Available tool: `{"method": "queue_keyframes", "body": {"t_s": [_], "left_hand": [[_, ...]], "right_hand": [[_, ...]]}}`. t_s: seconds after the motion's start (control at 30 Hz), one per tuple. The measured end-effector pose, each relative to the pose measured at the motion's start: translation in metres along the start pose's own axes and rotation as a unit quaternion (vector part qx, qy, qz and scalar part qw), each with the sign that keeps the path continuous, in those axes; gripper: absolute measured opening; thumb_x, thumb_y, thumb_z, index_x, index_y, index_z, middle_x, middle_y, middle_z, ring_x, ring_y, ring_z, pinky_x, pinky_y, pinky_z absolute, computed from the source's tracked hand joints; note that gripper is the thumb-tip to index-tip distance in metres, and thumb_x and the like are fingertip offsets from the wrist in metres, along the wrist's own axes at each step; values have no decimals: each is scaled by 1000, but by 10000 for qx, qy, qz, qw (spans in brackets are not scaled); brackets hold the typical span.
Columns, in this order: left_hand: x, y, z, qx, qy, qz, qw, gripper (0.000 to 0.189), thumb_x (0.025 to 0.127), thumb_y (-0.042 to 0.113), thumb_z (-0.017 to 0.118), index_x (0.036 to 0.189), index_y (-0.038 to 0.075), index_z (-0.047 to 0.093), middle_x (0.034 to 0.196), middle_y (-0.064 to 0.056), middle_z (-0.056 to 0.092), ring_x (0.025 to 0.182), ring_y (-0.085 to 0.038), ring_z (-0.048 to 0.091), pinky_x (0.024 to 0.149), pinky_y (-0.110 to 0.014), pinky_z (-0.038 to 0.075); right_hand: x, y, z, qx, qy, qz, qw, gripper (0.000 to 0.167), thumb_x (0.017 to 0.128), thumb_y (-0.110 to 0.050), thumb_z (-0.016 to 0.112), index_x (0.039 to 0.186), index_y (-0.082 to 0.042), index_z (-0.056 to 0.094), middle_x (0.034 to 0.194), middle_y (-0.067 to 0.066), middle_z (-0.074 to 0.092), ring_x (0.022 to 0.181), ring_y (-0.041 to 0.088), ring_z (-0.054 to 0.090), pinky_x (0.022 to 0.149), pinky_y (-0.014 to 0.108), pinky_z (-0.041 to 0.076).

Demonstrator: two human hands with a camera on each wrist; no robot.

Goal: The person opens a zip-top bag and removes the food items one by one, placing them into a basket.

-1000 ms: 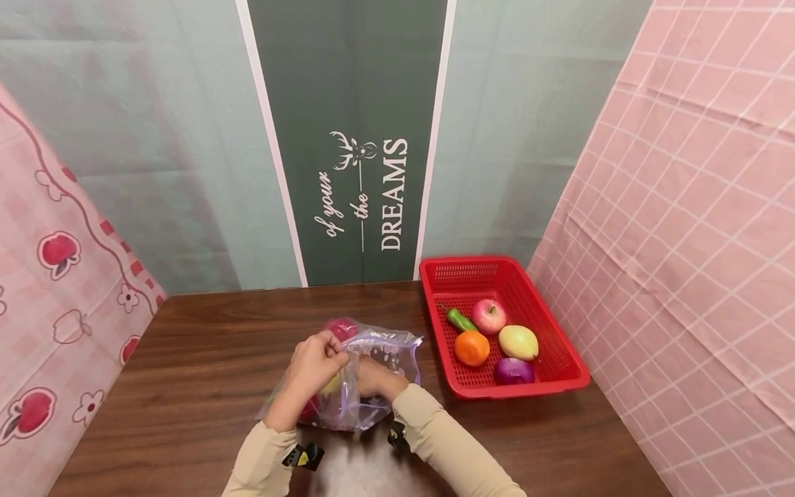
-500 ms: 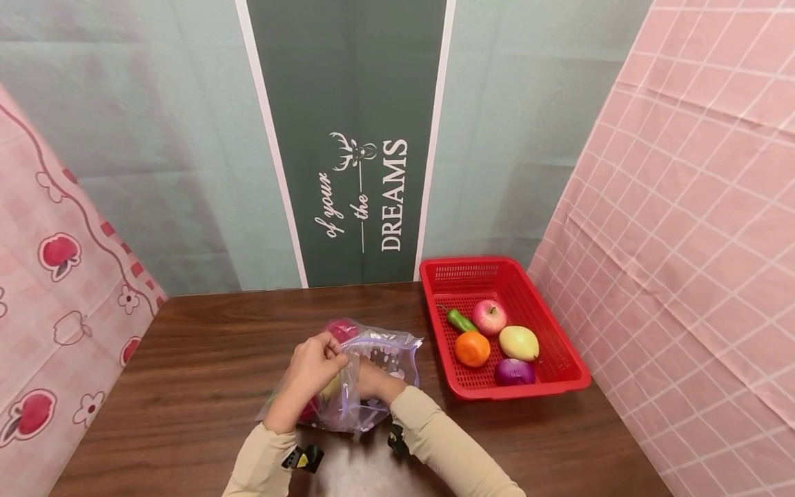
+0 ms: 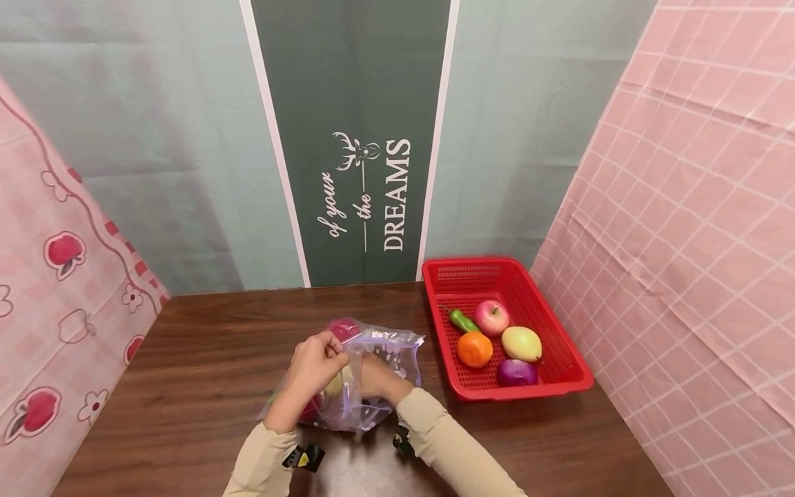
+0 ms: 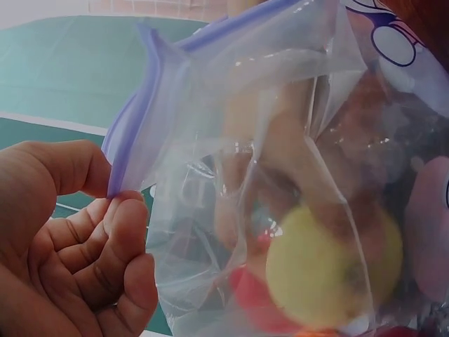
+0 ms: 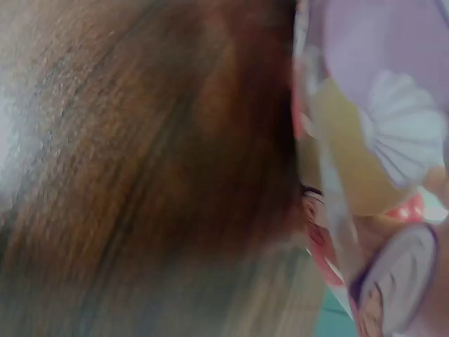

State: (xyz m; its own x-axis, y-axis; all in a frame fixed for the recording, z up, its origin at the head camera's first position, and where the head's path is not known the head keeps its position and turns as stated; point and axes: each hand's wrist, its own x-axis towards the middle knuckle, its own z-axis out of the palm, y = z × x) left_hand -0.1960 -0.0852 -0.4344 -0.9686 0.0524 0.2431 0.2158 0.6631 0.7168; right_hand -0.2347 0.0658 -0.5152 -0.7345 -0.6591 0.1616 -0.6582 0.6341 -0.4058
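A pale green cloth (image 3: 174, 138) with lettering covers the far wall, and behind the far edge of the brown tabletop (image 3: 205, 366) it comes down. Compared with half a second earlier, almost nothing has changed: only the right sleeve (image 3: 447, 424) has shifted slightly to the right. This suggests that the work inside the bag (image 3: 350, 407) is not finished. The bag lies about midway between the left and right edges of the tabletop. It is clear, wrinkled plastic with printed pictures and a purple zip rim, its mouth turned to the right. The left hand (image 3: 317, 362) has a pinching grip on this rim. The right hand (image 3: 375, 379) is inside, by a yellow round piece (image 4: 309, 274); whether its grip is closed around it, one cannot tell. A red basket (image 3: 528, 395) with fruit and vegetables stands at the far right corner.
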Motion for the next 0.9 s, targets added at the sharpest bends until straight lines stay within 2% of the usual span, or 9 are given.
{"method": "queue_keyframes", "body": {"t_s": [0.1, 0.17, 0.3, 0.5, 0.7, 0.9], "left_hand": [[0, 0, -2, -38, -19, -75, 10000, 14, 67, 11, 68, 66, 14, 55, 57, 6, 48, 55, -12, 46, 52, -29, 38], [1, 0, -3, -39, -33, -101, 9999, 14, 67, 11, 68, 66, 14, 55, 57, 6, 48, 55, -12, 46, 52, -29, 38], [1, 0, -5, -31, -30, -127, 9999, 13, 67, 11, 68, 66, 14, 55, 57, 6, 48, 55, -12, 47, 52, -29, 39], [1, -1, -5, -21, -34, -141, 9999, 13, 67, 11, 68, 66, 14, 55, 58, 6, 49, 56, -12, 47, 53, -29, 39], [0, -2, -4, -56, -19, -68, 10000, 13, 67, 11, 68, 67, 14, 55, 57, 6, 48, 55, -12, 46, 53, -30, 38], [1, 2, -6, -94, -5, -85, 9999, 13, 68, 11, 68, 67, 14, 56, 57, 6, 49, 54, -12, 46, 53, -30, 38]], "right_hand": [[-5, 0, -7, -180, 34, 241, 9995, 22, 63, -22, 74, 71, -11, 57, 72, 1, 54, 69, 15, 51, 64, 25, 43], [-9, 0, -12, -417, -12, 384, 9984, 28, 57, -23, 76, 71, -11, 55, 72, -1, 50, 65, 13, 47, 58, 26, 41], [-14, -2, -19, -867, -46, 471, 9951, 42, 54, -29, 80, 82, -11, 56, 76, 0, 50, 65, 13, 46, 53, 26, 40], [-22, -7, -30, -892, -36, 646, 9939, 61, 55, -42, 83, 100, -13, 55, 82, 1, 55, 68, 13, 51, 54, 26, 42], [-33, -14, -42, -1043, 398, 843, 9902, 68, 54, -49, 80, 109, -18, 54, 78, 0, 56, 64, 14, 52, 51, 28, 41], [-47, -22, -53, -1442, 872, 1078, 9798, 71, 53, -53, 76, 112, -19, 55, 76, 3, 54, 62, 18, 53, 49, 30, 41]]}}
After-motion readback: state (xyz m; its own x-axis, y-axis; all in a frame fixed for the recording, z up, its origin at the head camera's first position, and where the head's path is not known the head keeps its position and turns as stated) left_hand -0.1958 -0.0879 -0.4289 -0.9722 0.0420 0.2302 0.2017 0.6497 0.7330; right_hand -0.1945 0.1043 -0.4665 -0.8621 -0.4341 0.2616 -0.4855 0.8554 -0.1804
